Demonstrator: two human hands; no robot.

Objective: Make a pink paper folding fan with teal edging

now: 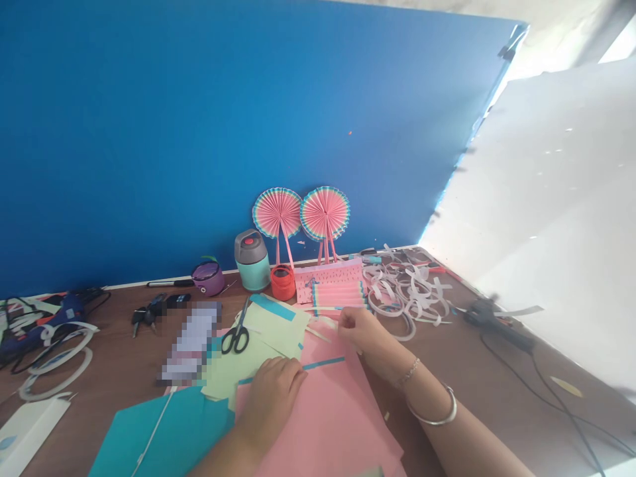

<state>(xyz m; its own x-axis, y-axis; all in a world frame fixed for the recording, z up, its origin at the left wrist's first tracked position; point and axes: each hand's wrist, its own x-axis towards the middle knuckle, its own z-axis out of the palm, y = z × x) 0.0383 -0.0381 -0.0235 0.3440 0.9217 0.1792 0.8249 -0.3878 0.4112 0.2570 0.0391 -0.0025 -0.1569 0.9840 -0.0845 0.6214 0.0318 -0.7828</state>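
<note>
My left hand (275,392) rests on a stack of pink paper sheets (328,417), its fingers curled together so that anything under them is hidden. Farther right, my right hand (356,329) is closed in a pinch above the top of the pink paper. What its fingertips hold is too small to make out; thin pale paper strips (318,333) lie just left of it. A pleated pink paper piece (339,295) with striped edges is right behind this hand. Black-handled scissors (235,339) lie on light green paper (278,331), left of both hands.
Two round pink paper fans (325,212) lean against the blue board. Before it stand a turquoise flask (252,262), red string (283,283) and a purple cup (207,277). Paper curls (412,291) pile at right, near a black power strip (499,324). Teal paper (163,430) lies at front left.
</note>
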